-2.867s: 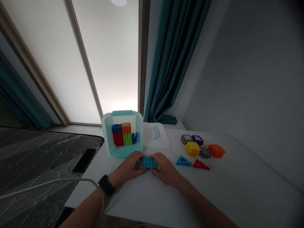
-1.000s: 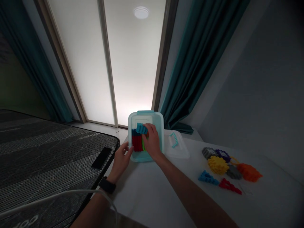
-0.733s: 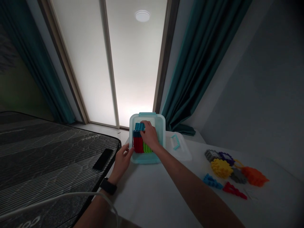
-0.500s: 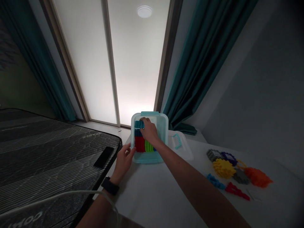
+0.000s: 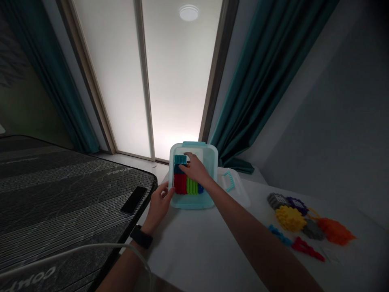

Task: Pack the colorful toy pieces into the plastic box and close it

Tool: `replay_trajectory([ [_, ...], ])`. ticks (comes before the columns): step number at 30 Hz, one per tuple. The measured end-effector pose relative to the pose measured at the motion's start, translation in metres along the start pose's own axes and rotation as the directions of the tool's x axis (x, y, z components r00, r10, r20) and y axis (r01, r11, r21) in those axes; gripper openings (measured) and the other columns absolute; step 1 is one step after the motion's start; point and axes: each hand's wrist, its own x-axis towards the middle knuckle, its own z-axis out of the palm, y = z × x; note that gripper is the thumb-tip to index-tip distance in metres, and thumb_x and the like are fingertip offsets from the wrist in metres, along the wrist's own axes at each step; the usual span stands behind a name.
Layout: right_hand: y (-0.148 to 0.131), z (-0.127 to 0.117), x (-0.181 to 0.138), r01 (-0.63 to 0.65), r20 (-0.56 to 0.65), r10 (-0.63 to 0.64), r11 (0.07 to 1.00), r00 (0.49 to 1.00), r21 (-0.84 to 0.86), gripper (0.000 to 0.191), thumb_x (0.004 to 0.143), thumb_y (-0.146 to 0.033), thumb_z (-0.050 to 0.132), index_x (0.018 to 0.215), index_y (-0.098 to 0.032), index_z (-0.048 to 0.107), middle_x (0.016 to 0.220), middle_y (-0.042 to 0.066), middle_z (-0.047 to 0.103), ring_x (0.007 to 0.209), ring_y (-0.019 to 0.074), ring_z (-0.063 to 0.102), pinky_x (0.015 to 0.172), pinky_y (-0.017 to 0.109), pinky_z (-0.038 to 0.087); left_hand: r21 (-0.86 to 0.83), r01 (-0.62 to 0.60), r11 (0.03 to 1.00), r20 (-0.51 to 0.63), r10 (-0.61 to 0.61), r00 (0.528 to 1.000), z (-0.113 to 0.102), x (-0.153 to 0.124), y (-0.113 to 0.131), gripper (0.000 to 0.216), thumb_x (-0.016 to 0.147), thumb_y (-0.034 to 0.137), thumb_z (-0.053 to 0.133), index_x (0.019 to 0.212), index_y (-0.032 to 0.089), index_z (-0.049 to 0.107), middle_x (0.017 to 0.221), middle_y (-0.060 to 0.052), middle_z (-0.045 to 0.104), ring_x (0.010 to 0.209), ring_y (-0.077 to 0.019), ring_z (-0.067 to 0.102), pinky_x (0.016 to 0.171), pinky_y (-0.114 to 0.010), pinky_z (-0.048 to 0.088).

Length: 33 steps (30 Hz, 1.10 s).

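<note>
A clear plastic box (image 5: 209,200) with a light teal rim stands on the white table. Inside it, ridged plastic pieces sit in colour groups: teal pieces (image 5: 180,159) at the top left, dark blue ones below, then red pieces (image 5: 180,184), lime green pieces (image 5: 192,186) and a bit of blue. My left hand (image 5: 160,200) grips the box's lower left edge, thumb over the rim. Inside the box is my right hand (image 5: 196,168), thumb and fingers apart beside the teal and dark blue pieces. A small orange bit shows between its fingers; the palm hides what lies beneath.
A clear lid (image 5: 241,194) with a teal handle lies right of the box. Farther right are yellow gears (image 5: 290,219), orange gears (image 5: 336,231), grey and purple ones, plus red and blue pieces. A phone (image 5: 133,199) rests on the dark mat at left; a pale cable crosses my left forearm.
My right hand has shifted slightly away from the teal pieces, and its thumb and fingers have spread. My left hand keeps its place on the box. The whole view has moved a little.
</note>
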Motion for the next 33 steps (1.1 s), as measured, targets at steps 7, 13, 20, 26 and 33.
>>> replay_trajectory([
  [7,0.010,0.003,-0.001,-0.089,-0.019,0.091,0.992,0.996,0.089,0.041,0.090,-0.035,0.060,0.128,-0.023,0.053,0.115,0.011,0.067,0.103,0.0255,0.065,0.089,0.039,0.049,-0.028,0.010,1.000,0.003,-0.010,1.000,-0.001,-0.001,0.008,0.033,0.086,0.047,0.064,0.089,0.014,0.067,0.073,0.003,0.046,0.065,-0.0105,0.044,0.058,-0.018,0.042],
  [13,0.010,0.006,0.001,-0.108,0.002,0.109,0.987,0.994,0.116,0.052,0.086,-0.029,0.062,0.135,-0.022,0.048,0.107,0.009,0.069,0.097,0.0252,0.067,0.085,0.038,0.050,-0.012,0.005,1.000,0.019,-0.005,1.000,-0.001,-0.001,0.007,0.037,0.085,0.052,0.063,0.087,0.016,0.066,0.070,0.003,0.042,0.065,-0.0113,0.042,0.058,-0.019,0.041],
  [20,0.017,0.007,0.000,-0.114,-0.017,0.118,0.983,0.993,0.147,0.044,0.087,-0.032,0.060,0.130,-0.023,0.053,0.114,0.009,0.067,0.104,0.0239,0.065,0.088,0.037,0.049,-0.025,0.009,1.000,0.031,-0.008,0.999,-0.002,0.000,0.008,0.032,0.086,0.046,0.063,0.092,0.015,0.069,0.071,0.004,0.043,0.067,-0.0115,0.044,0.060,-0.019,0.042],
  [26,0.017,0.012,0.001,-0.092,-0.071,0.104,0.983,0.992,0.156,0.041,0.083,-0.028,0.066,0.124,-0.025,0.057,0.102,0.005,0.070,0.105,0.0255,0.063,0.095,0.043,0.045,-0.020,0.001,1.000,0.039,-0.001,0.999,-0.003,0.001,0.006,0.032,0.086,0.046,0.063,0.097,0.016,0.069,0.070,0.004,0.043,0.067,-0.0119,0.043,0.061,-0.019,0.043],
  [33,0.020,0.005,-0.004,-0.092,-0.130,0.123,0.969,0.984,0.228,0.039,0.093,-0.026,0.045,0.132,-0.021,0.051,0.112,0.010,0.067,0.099,0.0208,0.066,0.086,0.035,0.050,-0.007,0.010,1.000,0.040,-0.010,0.999,-0.002,0.002,0.004,0.036,0.086,0.048,0.063,0.098,0.015,0.070,0.072,0.003,0.048,0.068,-0.0124,0.046,0.061,-0.020,0.043],
])
